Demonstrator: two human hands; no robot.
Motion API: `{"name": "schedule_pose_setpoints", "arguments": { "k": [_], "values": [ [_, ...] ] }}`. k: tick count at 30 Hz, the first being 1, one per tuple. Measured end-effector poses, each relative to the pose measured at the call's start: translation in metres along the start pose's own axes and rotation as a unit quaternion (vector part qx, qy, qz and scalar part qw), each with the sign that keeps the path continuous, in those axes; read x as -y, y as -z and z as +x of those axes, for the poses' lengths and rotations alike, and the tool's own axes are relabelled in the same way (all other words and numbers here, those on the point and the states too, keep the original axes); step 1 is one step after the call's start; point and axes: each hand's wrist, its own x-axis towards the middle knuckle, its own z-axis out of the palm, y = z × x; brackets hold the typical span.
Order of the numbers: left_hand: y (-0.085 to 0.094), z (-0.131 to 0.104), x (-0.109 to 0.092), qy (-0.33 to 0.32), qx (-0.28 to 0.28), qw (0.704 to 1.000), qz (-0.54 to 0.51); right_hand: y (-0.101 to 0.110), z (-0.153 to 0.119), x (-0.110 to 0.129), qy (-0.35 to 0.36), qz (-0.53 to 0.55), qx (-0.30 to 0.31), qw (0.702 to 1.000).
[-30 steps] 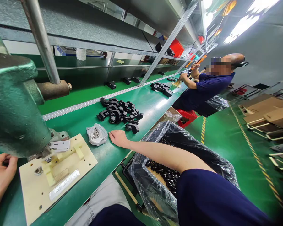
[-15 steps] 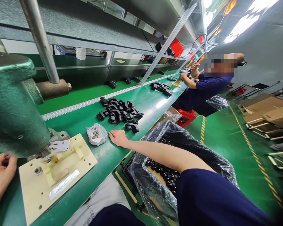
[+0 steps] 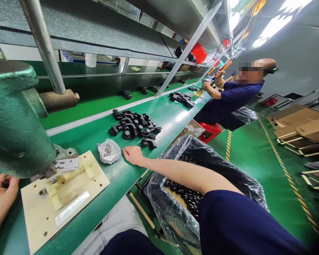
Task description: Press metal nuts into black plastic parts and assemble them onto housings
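Observation:
My right hand (image 3: 133,155) rests on the green bench (image 3: 122,180), its fingers curled, just right of a clear bag of small metal parts (image 3: 108,151). Whatever it may hold is hidden. At the left edge, my left hand (image 3: 5,189) lies beside the cream fixture plate (image 3: 38,219), fingers curled with the thumb near them; nothing can be made out in it. Above the plate hangs the green press head (image 3: 18,124) with a metal lever (image 3: 44,46). A pile of black plastic parts (image 3: 135,125) sits beyond the bag.
A plastic-lined box of black parts (image 3: 180,193) stands below the bench edge at my right. Farther along the bench sits a person (image 3: 235,95) near more black parts (image 3: 181,99). A metal shelf (image 3: 95,42) runs above the bench. Cartons (image 3: 302,124) stand far right.
Both my hands stay in place. The person farther along the bench has shifted the head and raised hand slightly.

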Motion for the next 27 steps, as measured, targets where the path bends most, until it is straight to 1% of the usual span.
{"name": "schedule_pose_setpoints", "arguments": {
  "k": [4, 12, 18, 27],
  "values": [
    [-0.0002, 0.0009, -0.0008, 0.001, -0.002, 1.000, 0.007, -0.0003, 0.0001, 0.0000, -0.002, -0.001, 0.001, 1.000],
    [-0.0023, 0.0039, 0.0035, -0.006, 0.001, 1.000, 0.015, -0.0005, 0.0003, 0.0000, -0.002, -0.002, 0.002, 1.000],
    [-0.0007, 0.0034, 0.0011, -0.003, 0.009, 1.000, 0.019, 0.0013, -0.0002, 0.0007, -0.002, -0.002, 0.005, 1.000],
    [-0.0016, 0.0020, 0.0024, -0.004, -0.003, 1.000, 0.005, 0.0006, 0.0002, 0.0009, -0.005, 0.002, 0.000, 1.000]
  ]
}}
